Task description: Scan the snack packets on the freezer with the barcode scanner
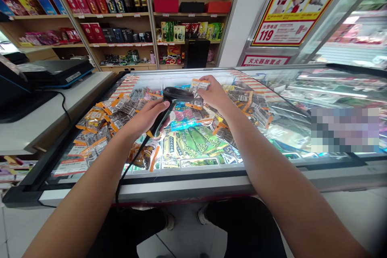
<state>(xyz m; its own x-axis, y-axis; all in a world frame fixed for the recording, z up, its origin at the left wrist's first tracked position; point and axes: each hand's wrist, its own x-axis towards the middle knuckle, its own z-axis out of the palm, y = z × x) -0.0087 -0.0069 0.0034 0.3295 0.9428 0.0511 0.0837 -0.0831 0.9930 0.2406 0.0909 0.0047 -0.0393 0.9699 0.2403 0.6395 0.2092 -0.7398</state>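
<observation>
We hold our left hand (148, 115) wrapped tight round the grip of a black corded handheld barcode scanner (169, 102), its head turned toward the small clear snack packet with orange ends (199, 85), so the label faces the reader. Our right hand (215, 93) pinches that packet just beside the scanner head, above the glass-topped chest freezer (211, 177). More orange-edged packets (99, 123) lie spread over the glass lid below.

The left hand (148, 115) is hiding the scanner (169, 102) grip, and the scanner cable (127, 171) is vanishing below the freezer rim (187, 187). A pixelated patch (344, 129) is masking part of the glass lid, while print on the packet (199, 85) in the right hand (216, 94) is staying too small to read.
</observation>
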